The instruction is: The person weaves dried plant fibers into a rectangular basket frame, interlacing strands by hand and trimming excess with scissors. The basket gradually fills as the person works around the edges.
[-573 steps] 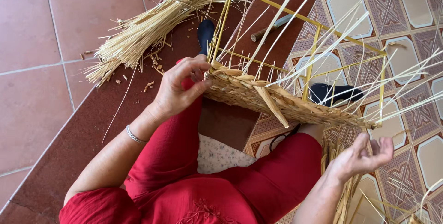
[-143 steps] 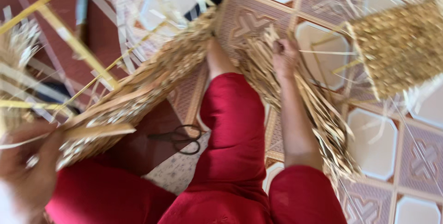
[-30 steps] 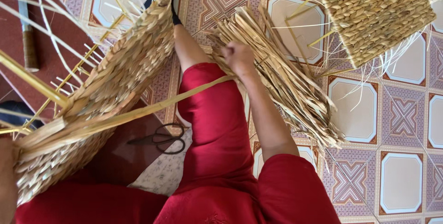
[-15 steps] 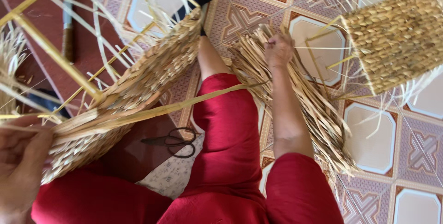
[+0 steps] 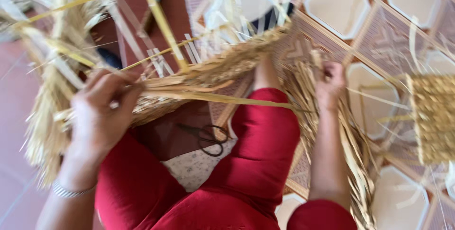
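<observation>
1. The picture is blurred by motion, so fine detail is hard to read. The landmark is the half-woven basket (image 5: 222, 69), a straw piece on a frame of yellow rods that lies across the person's red-clad lap.
2. The left hand (image 5: 102, 116) is at the near left end of the half-woven basket. Its fingers (image 5: 116, 85) are curled around the woven edge and grasp it, with flat straw strips running out from under them.
3. One long straw strip (image 5: 227, 99) runs from those fingers along the near side of the half-woven basket towards the other hand.
4. The right hand (image 5: 330, 85) is just right of the half-woven basket, down in a loose bundle of straw (image 5: 353, 149) on the patterned tiles. Its fingers seem closed on some strands, but blur keeps that from being certain.
5. Black scissors (image 5: 207, 137) lie just below the half-woven basket, between the legs.
6. A finished woven basket (image 5: 433, 118) stands well to the right of the half-woven one.
</observation>
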